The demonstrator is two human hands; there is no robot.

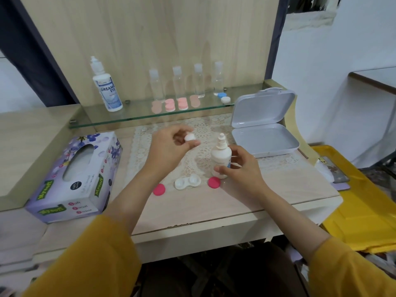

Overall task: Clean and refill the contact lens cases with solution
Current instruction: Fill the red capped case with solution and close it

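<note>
A pale wooden desk (192, 209) stands against a wood panel, with a glass shelf (137, 116) across the back and a lace mat (201, 129) on top. A flowered tissue box (75, 179) sits at the left, and a grey plastic box (265, 138) lies open at the right. On the shelf stand a large solution bottle (107, 88), four clear bottles (177, 82) and pink lens cases (175, 103). The right hand (242, 168) grips a small white bottle (220, 157), upright on the mat with its nozzle bare. The left hand (169, 146) pinches a white cap (189, 138) above the mat. The white lens case (187, 182) lies open near the front edge, between two pink lids (159, 189).
</note>
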